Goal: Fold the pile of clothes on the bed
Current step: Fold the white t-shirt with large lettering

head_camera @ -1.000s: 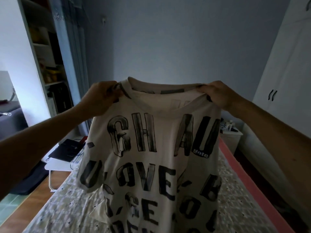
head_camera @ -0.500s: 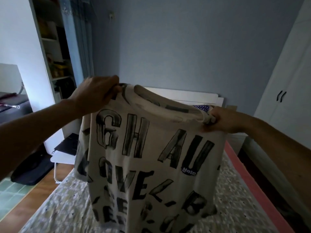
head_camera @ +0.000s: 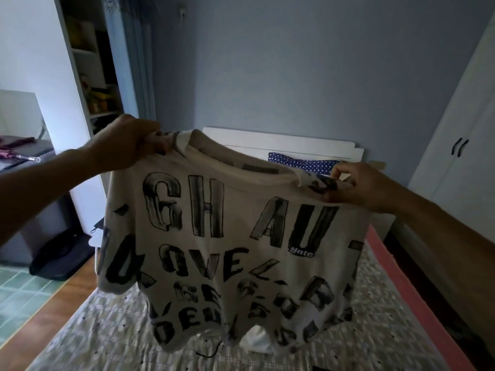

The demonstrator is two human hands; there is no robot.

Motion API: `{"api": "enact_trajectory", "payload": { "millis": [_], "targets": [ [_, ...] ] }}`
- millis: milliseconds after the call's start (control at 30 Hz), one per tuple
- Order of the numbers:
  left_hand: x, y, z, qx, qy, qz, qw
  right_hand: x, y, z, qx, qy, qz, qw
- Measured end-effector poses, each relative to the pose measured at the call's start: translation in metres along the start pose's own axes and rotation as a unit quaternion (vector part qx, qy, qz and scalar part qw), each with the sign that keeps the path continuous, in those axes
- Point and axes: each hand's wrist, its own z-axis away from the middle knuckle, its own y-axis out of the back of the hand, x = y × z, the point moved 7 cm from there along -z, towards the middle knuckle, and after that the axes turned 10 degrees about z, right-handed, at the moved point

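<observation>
A cream T-shirt [head_camera: 235, 253] covered in large black letters hangs spread in the air above the bed [head_camera: 107, 333]. My left hand [head_camera: 128, 145] grips its left shoulder, held higher. My right hand [head_camera: 353, 186] pinches the right shoulder, lower and farther right. The hem hangs just above the patterned bedspread. A bit of white cloth [head_camera: 254, 341] shows on the bed behind the hem, mostly hidden by the shirt.
A white headboard [head_camera: 281, 143] and a blue dotted pillow [head_camera: 297, 162] lie beyond the shirt. A white wardrobe [head_camera: 460, 145] stands at right, open shelves [head_camera: 91, 76] at left. A dark bag [head_camera: 61, 258] sits on the floor left of the bed. A black cord [head_camera: 211, 352] lies on the bedspread.
The shirt has come down and tilted: my right hand dropped lower and moved right, stretching the shoulders wider. The view dipped, and the headboard and pillow came into sight.
</observation>
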Motion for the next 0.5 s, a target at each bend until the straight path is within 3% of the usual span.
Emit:
{"api": "enact_trajectory", "payload": {
  "millis": [67, 167, 267, 367, 433, 500],
  "targets": [
    [0.004, -0.002, 0.002, -0.033, -0.017, -0.001, 0.999, -0.002, 0.0, -0.001, 0.01, 0.035, 0.067, 0.997],
    [0.003, -0.003, 0.005, -0.057, -0.018, -0.028, 0.998, -0.002, 0.011, -0.002, 0.114, 0.066, 0.139, 0.981],
    [-0.009, 0.008, 0.013, 0.07, 0.007, -0.055, 0.996, 0.004, 0.02, -0.002, 0.219, 0.028, 0.099, 0.97],
    [-0.027, -0.004, 0.029, 0.155, 0.14, -0.024, 0.978, 0.011, 0.002, -0.01, 0.181, 0.0, 0.048, 0.982],
    [-0.045, -0.026, 0.043, 0.159, 0.238, 0.063, 0.956, 0.012, -0.01, -0.009, 0.153, -0.005, 0.098, 0.983],
    [-0.051, -0.038, 0.056, 0.139, 0.259, 0.093, 0.951, 0.011, -0.012, -0.001, 0.156, -0.025, 0.168, 0.973]
  ]
}}
